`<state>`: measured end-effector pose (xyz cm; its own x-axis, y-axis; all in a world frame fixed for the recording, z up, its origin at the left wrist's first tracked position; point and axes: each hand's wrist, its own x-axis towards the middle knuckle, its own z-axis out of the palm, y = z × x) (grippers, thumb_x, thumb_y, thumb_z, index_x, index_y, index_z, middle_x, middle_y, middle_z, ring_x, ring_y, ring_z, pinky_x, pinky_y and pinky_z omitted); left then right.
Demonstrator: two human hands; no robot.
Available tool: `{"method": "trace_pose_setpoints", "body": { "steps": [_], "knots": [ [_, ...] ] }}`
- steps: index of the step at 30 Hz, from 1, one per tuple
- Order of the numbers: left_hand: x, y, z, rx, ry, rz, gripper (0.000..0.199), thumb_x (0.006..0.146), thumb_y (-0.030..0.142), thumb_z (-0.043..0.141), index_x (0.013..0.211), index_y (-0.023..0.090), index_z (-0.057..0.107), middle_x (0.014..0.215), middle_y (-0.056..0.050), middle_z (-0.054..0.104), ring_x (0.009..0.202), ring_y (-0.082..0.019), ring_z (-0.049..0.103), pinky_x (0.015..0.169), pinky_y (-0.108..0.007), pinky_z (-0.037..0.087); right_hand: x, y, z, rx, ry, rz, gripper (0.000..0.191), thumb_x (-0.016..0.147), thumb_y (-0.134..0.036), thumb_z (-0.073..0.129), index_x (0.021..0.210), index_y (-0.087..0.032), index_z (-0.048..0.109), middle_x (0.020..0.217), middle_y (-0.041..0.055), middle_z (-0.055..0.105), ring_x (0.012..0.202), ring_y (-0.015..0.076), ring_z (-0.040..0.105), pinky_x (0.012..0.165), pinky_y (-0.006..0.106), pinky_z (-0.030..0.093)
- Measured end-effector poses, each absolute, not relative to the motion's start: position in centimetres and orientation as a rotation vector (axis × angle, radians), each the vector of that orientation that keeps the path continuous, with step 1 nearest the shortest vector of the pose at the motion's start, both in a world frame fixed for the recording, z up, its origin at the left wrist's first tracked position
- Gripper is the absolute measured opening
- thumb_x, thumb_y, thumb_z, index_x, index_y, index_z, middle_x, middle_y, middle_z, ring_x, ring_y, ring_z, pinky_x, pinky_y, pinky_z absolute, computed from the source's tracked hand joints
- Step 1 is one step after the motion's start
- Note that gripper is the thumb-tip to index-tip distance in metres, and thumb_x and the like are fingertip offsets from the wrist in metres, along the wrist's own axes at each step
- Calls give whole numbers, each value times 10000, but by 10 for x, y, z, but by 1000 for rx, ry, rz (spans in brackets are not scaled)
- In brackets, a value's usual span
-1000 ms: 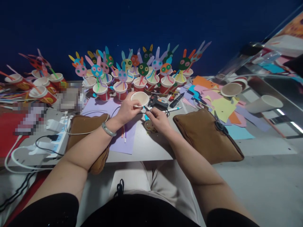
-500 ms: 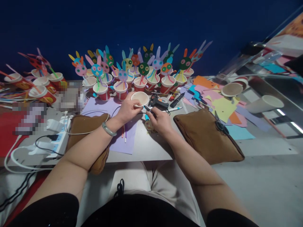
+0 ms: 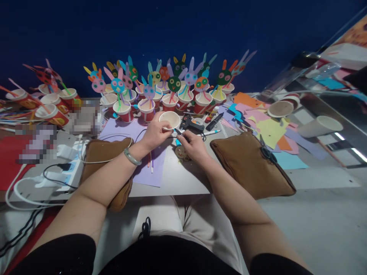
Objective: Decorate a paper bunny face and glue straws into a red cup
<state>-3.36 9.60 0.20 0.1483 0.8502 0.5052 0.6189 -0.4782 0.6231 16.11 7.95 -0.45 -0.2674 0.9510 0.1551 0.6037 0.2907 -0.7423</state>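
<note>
A paper cup (image 3: 169, 119) with a pale inside is held by my left hand (image 3: 157, 131), thumb at its rim and fingers round its side. Close to the cup's lower right, my right hand (image 3: 194, 144) pinches a small dark tool (image 3: 178, 132), perhaps a blade or pen; its tip is by the rim. Behind my right hand lies a black glue gun (image 3: 189, 123), near a white pen (image 3: 211, 132). Below the hands sit small round stickers or discs (image 3: 180, 152). Purple paper (image 3: 147, 172) lies under my left forearm, bearing a few straws (image 3: 151, 164).
Red cups with paper rabbit figures (image 3: 185, 98) line the back. Brown cushions (image 3: 252, 166) lie at either side. Scissors (image 3: 268, 151) rest on the right one, near coloured paper scraps (image 3: 269, 130). A power strip (image 3: 73, 166) and cables are at left.
My right hand has shifted very slightly, showing a bit more of the discs below it. My left hand keeps hold of the cup.
</note>
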Motion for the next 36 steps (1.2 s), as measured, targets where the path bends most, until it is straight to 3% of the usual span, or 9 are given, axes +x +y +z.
{"method": "trace_pose_setpoints", "body": {
  "steps": [2, 4, 9, 11, 17, 24, 31, 36],
  "knots": [
    [-33, 96, 3, 2159, 1437, 1224, 23, 779, 164, 699, 784, 174, 719, 1323, -104, 579, 1218, -252, 614, 1059, -412, 519, 161, 83, -5, -1269, -1887, 1023, 376, 925, -531, 475, 698, -231, 467, 603, -26, 444, 593, 138, 404, 612, 270, 323],
    [-34, 95, 3, 2159, 1441, 1215, 29, 778, 165, 697, 790, 177, 720, 1323, -98, 580, 1224, -254, 613, 1052, -409, 527, 161, 83, -5, -1245, -1868, 1074, 386, 924, -541, 468, 692, -233, 457, 597, -31, 427, 588, 136, 393, 611, 269, 329],
    [-34, 96, 1, 2159, 1438, 1212, 51, 814, 208, 704, 780, 170, 711, 1336, -115, 559, 1234, -253, 608, 1043, -409, 541, 161, 75, -4, -1522, -2043, 471, 301, 941, -467, 511, 860, -207, 640, 696, 41, 592, 649, 175, 468, 629, 296, 265],
    [-34, 95, 2, 2168, 1446, 1212, 47, 816, 205, 708, 787, 169, 715, 1329, -119, 558, 1240, -254, 601, 1054, -421, 537, 161, 74, -3, -1553, -2050, 415, 298, 944, -465, 515, 890, -207, 654, 706, 49, 606, 648, 177, 471, 627, 300, 254],
    [-33, 94, 5, 2172, 1444, 1202, 36, 784, 151, 710, 806, 175, 725, 1327, -112, 572, 1217, -245, 615, 1058, -423, 534, 161, 82, -3, -1245, -1876, 1050, 384, 928, -533, 462, 691, -230, 464, 609, -27, 449, 598, 138, 412, 622, 264, 333],
    [-33, 96, 0, 2158, 1426, 1263, 30, 798, 187, 726, 827, 182, 733, 1320, -117, 572, 1236, -252, 609, 1064, -436, 530, 161, 75, -4, -1542, -2045, 412, 300, 942, -466, 514, 883, -206, 652, 711, 50, 614, 646, 174, 470, 626, 297, 252],
    [-32, 94, 5, 2191, 1432, 1228, 118, 781, 120, 703, 872, 185, 741, 1311, -106, 578, 1237, -257, 613, 1102, -443, 496, 161, 82, -4, -1231, -1847, 1091, 384, 923, -544, 474, 695, -235, 468, 589, -34, 437, 603, 140, 417, 608, 266, 343],
    [-32, 96, 2, 2164, 1432, 1260, 77, 774, 134, 723, 836, 179, 737, 1286, -110, 580, 1219, -252, 620, 1085, -438, 513, 160, 78, -4, -1415, -1925, 701, 289, 889, -480, 544, 761, -221, 560, 635, -12, 482, 633, 149, 410, 636, 287, 296]
  ]
}}
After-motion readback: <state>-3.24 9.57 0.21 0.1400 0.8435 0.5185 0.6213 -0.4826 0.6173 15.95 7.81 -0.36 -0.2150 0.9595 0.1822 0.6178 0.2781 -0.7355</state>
